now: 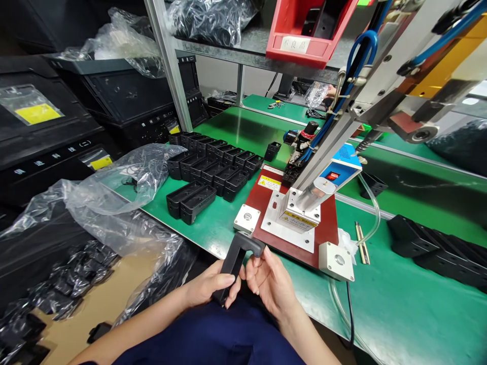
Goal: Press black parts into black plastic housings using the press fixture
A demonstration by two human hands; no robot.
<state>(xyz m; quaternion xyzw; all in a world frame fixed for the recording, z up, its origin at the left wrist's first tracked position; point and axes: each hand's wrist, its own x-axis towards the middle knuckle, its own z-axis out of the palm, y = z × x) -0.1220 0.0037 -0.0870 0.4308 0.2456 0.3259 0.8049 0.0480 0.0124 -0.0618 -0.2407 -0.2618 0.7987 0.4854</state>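
Note:
Close to my body, before the bench edge, I hold a black L-shaped plastic part (235, 258). My left hand (213, 284) is wrapped round its long lower arm, thumb on top. The fingertips of my right hand (272, 281) pinch the end of its short arm, which points right. Just beyond it stands a press on a dark red base plate (327, 223), with a white button box (247, 217) at its left corner and another button box (337, 260) at its right. Rows of black open plastic housings (201, 167) lie to the left on the green bench (160, 195).
A red bin (300, 48) hangs from the shelf above. More black parts (437, 248) lie at the right, near tweezers (362, 243). Clear plastic bags (110, 203) drape over the left edge, above a carton (99, 294) of wrapped parts. Black crates (125, 96) are stacked behind.

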